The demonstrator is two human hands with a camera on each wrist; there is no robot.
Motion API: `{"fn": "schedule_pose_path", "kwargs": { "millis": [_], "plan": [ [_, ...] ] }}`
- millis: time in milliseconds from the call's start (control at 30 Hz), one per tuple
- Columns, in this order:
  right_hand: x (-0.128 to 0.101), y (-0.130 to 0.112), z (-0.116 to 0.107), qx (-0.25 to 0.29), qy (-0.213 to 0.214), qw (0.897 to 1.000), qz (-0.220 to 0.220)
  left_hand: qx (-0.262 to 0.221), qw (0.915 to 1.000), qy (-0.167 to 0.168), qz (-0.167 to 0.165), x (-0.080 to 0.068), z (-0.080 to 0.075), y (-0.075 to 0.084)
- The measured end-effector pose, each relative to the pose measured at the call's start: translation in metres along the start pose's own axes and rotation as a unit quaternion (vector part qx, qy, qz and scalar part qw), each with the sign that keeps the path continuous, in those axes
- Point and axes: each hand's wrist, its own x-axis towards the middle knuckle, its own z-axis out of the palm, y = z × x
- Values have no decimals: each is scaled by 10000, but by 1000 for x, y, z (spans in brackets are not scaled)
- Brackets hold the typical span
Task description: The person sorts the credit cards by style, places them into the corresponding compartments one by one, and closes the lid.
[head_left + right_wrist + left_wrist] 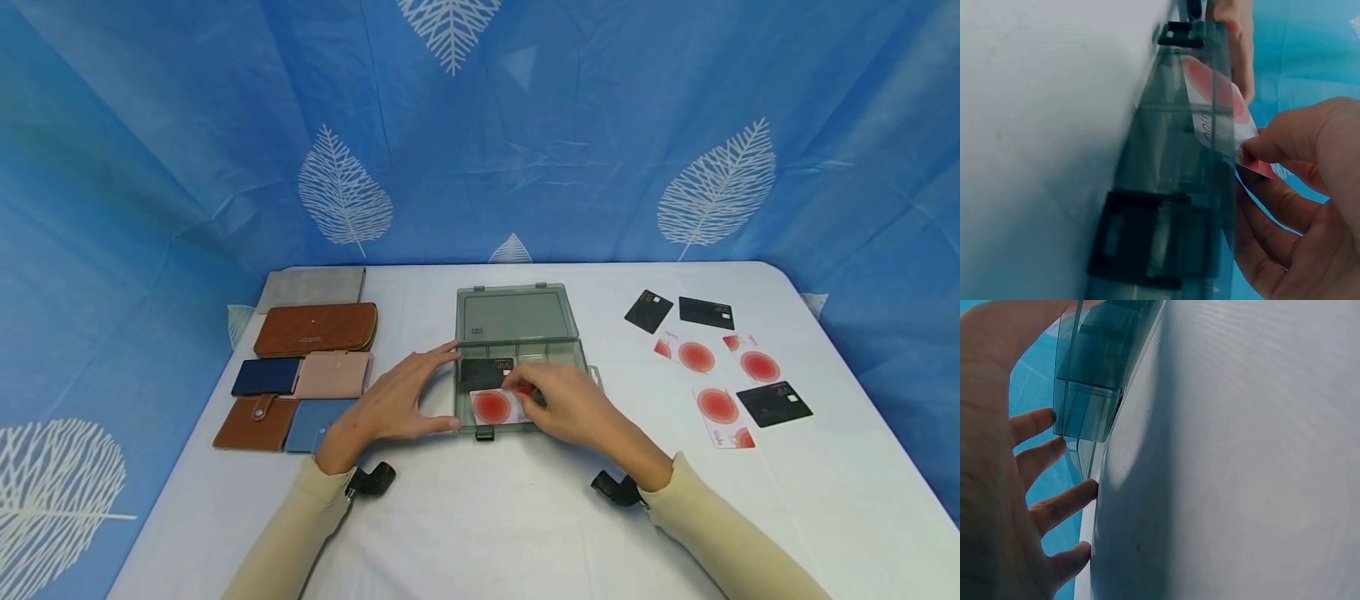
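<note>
A clear grey-green plastic box (555, 358) lies on the table, its lid (517, 315) folded back away from me. My left hand (401, 398) is spread along the box's left side, fingertips and thumb at its wall. Between thumb and fingers, my right hand (558, 400) pinches the right end of a white card with a red circle (492, 407). That card lies tilted over the near-left part of the box, as the right wrist view shows. Behind it, a black VIP card (480, 375) sits in the far-left part.
To the left lie a grey wallet (311, 287), brown zip wallet (315, 328), navy card holder (266, 377), pink wallet (332, 375), brown snap wallet (255, 423) and blue wallet (315, 421). Loose black cards (774, 404) and red-and-white cards (717, 407) are scattered at the right.
</note>
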Motion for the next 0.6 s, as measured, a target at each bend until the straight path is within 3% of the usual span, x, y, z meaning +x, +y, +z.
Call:
{"fn": "schedule_pose_path", "kwargs": {
  "millis": [600],
  "plan": [
    [-1, 1, 14, -271, -143, 9995, -116, -72, 10000, -30, 38, 0, 0, 1]
  ]
}}
